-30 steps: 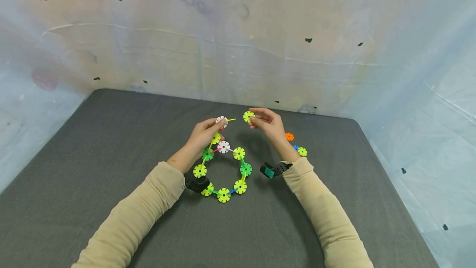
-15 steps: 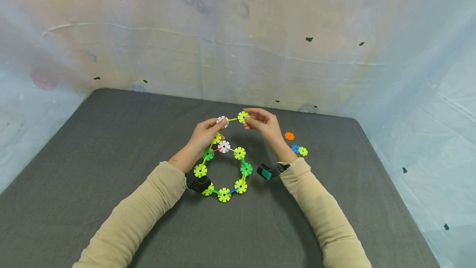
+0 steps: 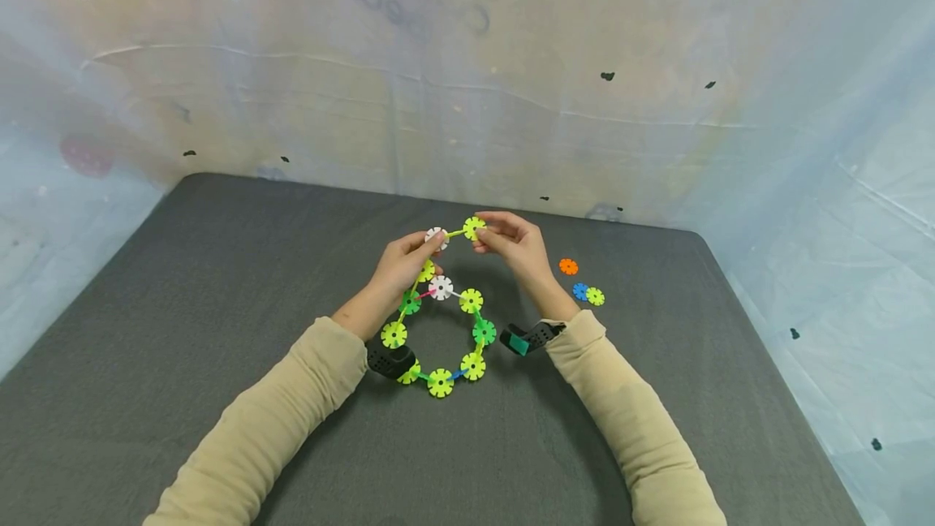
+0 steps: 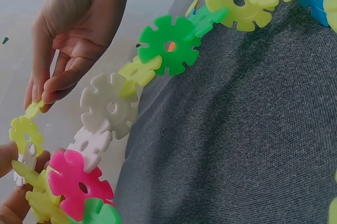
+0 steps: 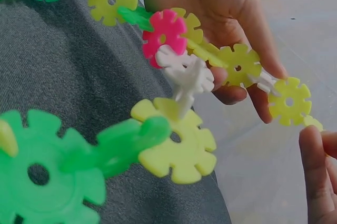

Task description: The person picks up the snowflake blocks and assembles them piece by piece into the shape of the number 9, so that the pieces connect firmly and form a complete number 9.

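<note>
A ring of notched interlocking plastic discs (image 3: pixel 441 382), in yellow-green, green, white, pink and blue, lies on the dark table. From its far left a short chain rises to my left hand (image 3: pixel 398 269), which pinches a white notched disc (image 3: pixel 435 237) between thumb and fingers. Beyond it a yellow disc, seen edge-on (image 3: pixel 455 233), points right. My right hand (image 3: pixel 514 243) pinches a yellow-green notched disc (image 3: pixel 473 228) that touches the far end of that edge-on disc. The right wrist view has the left fingers behind the chain (image 5: pixel 239 66); how deep the slots sit cannot be told.
Loose discs lie right of my right forearm: an orange disc (image 3: pixel 568 266), a blue disc (image 3: pixel 580 291) and a yellow-green disc (image 3: pixel 595 296). The grey-covered table (image 3: pixel 292 217) ends at a pale sheet wall (image 3: pixel 467 104) behind.
My right hand has moved left with the yellow-green disc, closing the gap to the edge-on yellow disc. My left hand has stayed nearly still with the white disc.
</note>
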A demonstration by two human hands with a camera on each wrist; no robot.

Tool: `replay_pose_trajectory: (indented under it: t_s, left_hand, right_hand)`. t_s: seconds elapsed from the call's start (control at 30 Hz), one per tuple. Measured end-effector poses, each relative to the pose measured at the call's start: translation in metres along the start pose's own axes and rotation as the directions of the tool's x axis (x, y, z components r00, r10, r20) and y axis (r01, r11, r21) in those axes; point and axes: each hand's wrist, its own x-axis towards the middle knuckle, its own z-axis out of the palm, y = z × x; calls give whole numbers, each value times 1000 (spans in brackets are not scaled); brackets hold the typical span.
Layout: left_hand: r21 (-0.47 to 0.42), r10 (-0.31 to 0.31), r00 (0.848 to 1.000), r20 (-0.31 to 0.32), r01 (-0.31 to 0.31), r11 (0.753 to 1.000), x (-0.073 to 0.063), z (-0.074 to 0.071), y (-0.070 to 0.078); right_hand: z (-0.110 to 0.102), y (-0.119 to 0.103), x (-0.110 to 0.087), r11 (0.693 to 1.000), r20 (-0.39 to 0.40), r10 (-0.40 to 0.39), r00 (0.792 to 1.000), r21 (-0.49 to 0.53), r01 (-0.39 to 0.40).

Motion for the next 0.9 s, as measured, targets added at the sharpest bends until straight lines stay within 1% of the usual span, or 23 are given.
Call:
replay_pose_trajectory:
  t_s: [0.07, 0.3, 0.53, 0.77, 0.9]
  left_hand:
    - [-2, -1, 1000, -4, 1, 1000, 0, 0, 0]
    - [-10, -10, 1000, 2, 10, 1000, -1, 1, 1]
    - [-29, -2, 1000, 2, 2, 1000, -4, 4, 0]
    - [-39, 30, 1000, 5, -30, 999, -9, 7, 5]
    - [-35, 20, 1000, -17, -21, 999, -11, 7, 6]
  right_hand:
    - [1, 0, 0, 1000, -8, 0, 1000, -4, 0]
    - [3, 2, -1, 1000, 6, -7, 1000, -11, 7]
    - [6, 4, -3, 1000, -28, -20, 999, 9, 20]
    - [7, 3, -4, 995, -43, -6, 999, 101, 10]
    - [8, 1, -6, 997, -52, -22, 998, 71, 25]
